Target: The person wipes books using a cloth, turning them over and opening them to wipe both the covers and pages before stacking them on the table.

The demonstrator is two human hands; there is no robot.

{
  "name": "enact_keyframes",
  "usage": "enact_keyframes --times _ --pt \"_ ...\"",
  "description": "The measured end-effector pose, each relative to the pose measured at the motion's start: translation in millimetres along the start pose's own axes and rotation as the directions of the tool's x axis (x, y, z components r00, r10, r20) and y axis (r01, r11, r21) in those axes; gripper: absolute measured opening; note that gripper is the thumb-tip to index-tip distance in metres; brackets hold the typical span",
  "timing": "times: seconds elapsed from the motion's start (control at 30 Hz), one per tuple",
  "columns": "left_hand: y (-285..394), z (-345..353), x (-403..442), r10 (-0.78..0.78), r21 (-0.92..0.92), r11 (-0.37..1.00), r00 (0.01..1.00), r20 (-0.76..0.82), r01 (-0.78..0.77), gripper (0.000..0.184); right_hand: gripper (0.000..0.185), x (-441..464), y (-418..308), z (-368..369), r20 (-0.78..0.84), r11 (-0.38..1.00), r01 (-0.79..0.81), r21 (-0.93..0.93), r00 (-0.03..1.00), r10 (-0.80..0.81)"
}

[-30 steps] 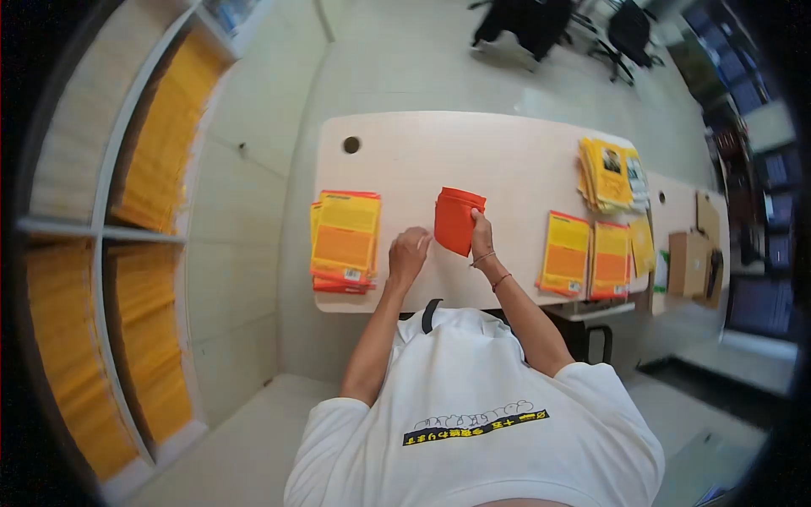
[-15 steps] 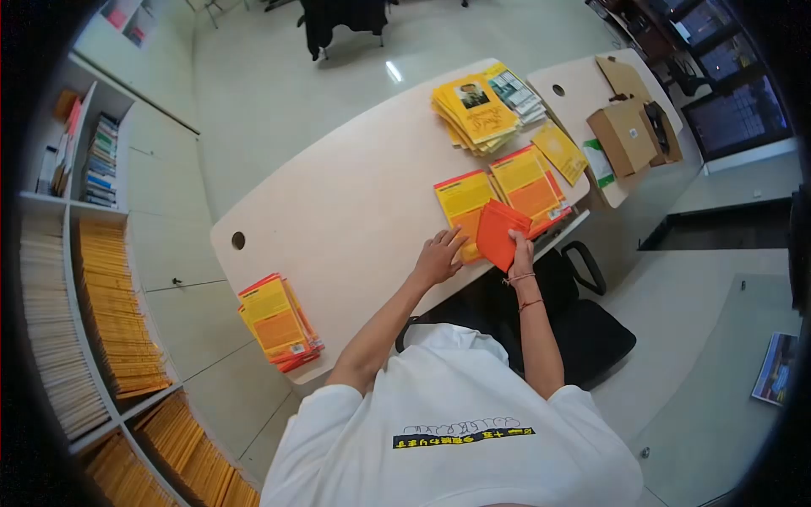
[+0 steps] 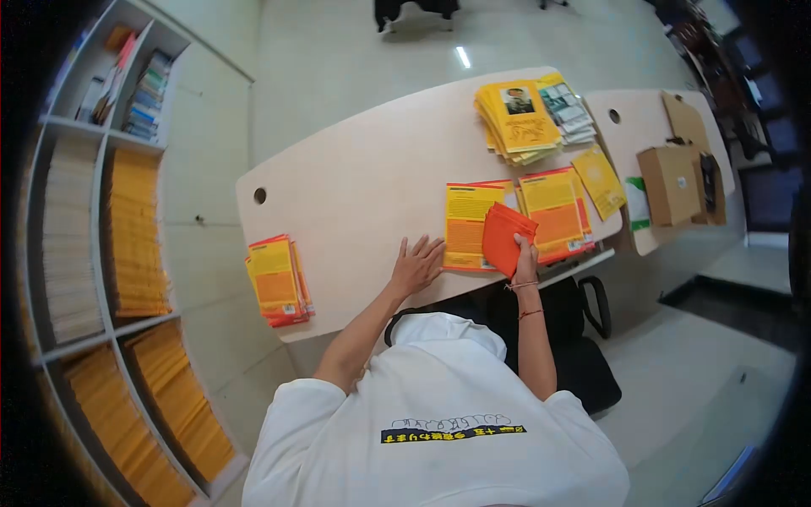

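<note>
My right hand [image 3: 525,258] grips a small fanned bunch of red-orange booklets [image 3: 505,235] by its right edge. The bunch overlaps a yellow and orange booklet [image 3: 466,215] that lies near the table's front edge. Palm down on the tabletop, my left hand [image 3: 418,265] has its fingers spread at that booklet's left edge and holds nothing. Just right of the bunch is a pile of similar yellow and orange booklets [image 3: 553,203]. A further pile of the same booklets [image 3: 279,279] sits at the table's left end.
A stack of yellow books [image 3: 519,127] and some green-and-white ones [image 3: 566,110] stand at the table's back right. Near them lies a yellow booklet [image 3: 600,182]. The side table holds a cardboard box [image 3: 669,186]. Shelves [image 3: 106,228] line the left; a black chair [image 3: 574,346] is at the front.
My left hand has moved left off the yellow and orange booklet onto the bare tabletop beside it. My right hand keeps its grip on the red-orange booklets. The camera view has turned.
</note>
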State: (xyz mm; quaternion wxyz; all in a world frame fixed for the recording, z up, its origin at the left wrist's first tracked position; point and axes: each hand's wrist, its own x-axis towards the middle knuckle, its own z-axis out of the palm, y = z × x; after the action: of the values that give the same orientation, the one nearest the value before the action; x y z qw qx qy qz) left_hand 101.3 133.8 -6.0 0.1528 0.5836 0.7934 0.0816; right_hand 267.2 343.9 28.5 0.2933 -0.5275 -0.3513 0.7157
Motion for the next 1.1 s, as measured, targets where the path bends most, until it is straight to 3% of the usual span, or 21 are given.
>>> enact_keyframes --times 0.17,0.3,0.5,0.63,0.67,0.8,0.87,0.97,1.03,1.07,1.1 --pt "1 -10 -31 -0.097 0.131 0.986 0.994 -0.042 0.102 0.066 0.022 22 -9 45 0.182 0.998 -0.029 -0.056 0.983 0.039" --pt "26 -23 5 -0.384 -0.284 0.865 0.91 0.157 0.414 0.061 0.023 25 -28 70 0.22 0.998 -0.028 -0.056 0.975 0.04" --pt "30 6 57 -0.448 -0.608 0.709 0.894 0.003 0.358 0.049 0.022 37 -26 44 0.2 0.999 0.013 -0.043 0.98 -0.004" --pt "28 -18 71 -0.484 -0.674 0.328 0.73 0.483 0.663 0.033 0.029 26 -24 1 0.081 0.987 -0.129 -0.098 0.987 0.137" --pt "28 -15 71 -0.481 -0.671 0.331 0.731 0.485 0.663 0.033 0.029 24 -22 -9 0.077 0.987 -0.13 -0.095 0.988 0.137" --pt "23 -4 70 -0.473 -0.892 0.119 0.814 0.336 0.437 0.021 0.027 22 -13 -31 0.04 0.982 -0.187 0.031 0.982 0.186" --pt "31 -41 69 -0.552 -0.918 -0.06 0.753 0.358 0.392 0.015 0.027 24 -13 -28 0.076 0.983 -0.185 0.024 0.98 0.182" --pt "10 -58 57 -0.625 -0.942 -0.032 0.729 0.279 0.333 0.014 0.025 23 -13 -17 0.169 0.985 -0.174 0.012 0.971 0.169" --pt "-8 -76 39 -0.659 -0.951 -0.164 0.689 0.303 0.261 0.017 0.027 11 -26 6 0.226 0.983 -0.186 0.004 0.957 0.18" --pt "-20 -80 27 -0.672 -0.952 -0.165 0.678 0.299 0.257 0.017 0.028 2 -37 22 0.266 0.982 -0.191 0.003 0.946 0.183" --pt "-34 -83 14 -0.661 -0.955 -0.258 0.695 0.284 0.145 0.022 0.029 -5 -46 37 0.306 0.981 -0.194 0.001 0.934 0.184"
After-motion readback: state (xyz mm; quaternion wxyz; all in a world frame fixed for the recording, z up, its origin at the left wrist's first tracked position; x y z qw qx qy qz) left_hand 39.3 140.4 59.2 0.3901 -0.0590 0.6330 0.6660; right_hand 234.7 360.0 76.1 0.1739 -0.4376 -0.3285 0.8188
